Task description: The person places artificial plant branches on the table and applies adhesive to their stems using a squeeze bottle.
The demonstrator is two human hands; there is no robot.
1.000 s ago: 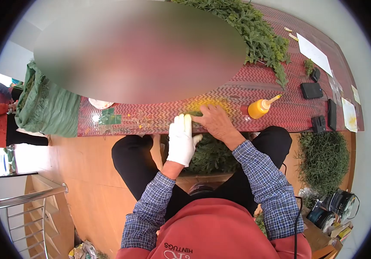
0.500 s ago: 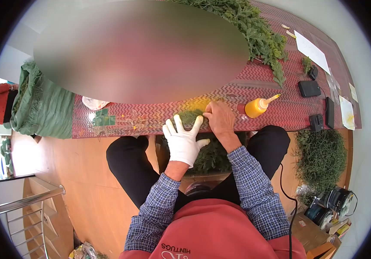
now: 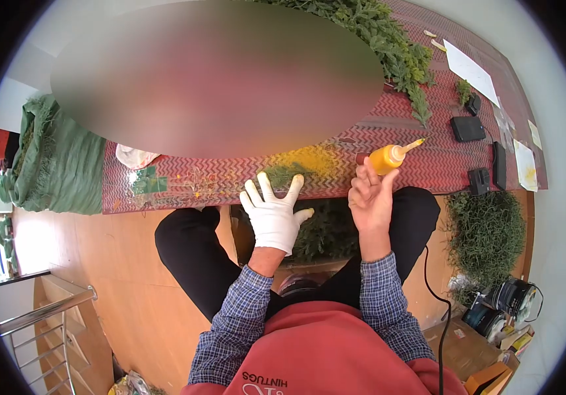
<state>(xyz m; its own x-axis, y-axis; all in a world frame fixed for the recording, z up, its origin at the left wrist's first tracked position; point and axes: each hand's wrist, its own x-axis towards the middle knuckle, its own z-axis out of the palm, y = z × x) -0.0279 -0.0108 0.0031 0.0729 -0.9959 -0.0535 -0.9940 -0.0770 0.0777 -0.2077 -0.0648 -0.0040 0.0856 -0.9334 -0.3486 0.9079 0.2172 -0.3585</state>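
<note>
My left hand (image 3: 274, 220) wears a white glove with yellow-stained fingertips. Its fingers are spread flat over a small green sprig (image 3: 285, 175) at the table's near edge, partly covering it. Bare and palm up, my right hand (image 3: 370, 205) is at the yellow squeeze bottle (image 3: 384, 160). Its thumb stands apart from its bent fingers, and the fingertips reach the bottle's near side; I see no closed grip. The bottle lies tilted, its pale nozzle pointing right. Yellow powder or stain (image 3: 312, 158) marks the mat between the hands.
A heap of green foliage (image 3: 398, 49) lies on the patterned red table (image 3: 342, 187). Black devices (image 3: 467, 128) and white paper (image 3: 471, 71) are at the right. Greenery (image 3: 485, 234) stands beside the table; a green sack (image 3: 62, 161) is at the left. A large blur hides the far side.
My right hand has left the sprig and moved right to the bottle, turning palm up. My left hand stays spread at the sprig. The view has shifted slightly.
</note>
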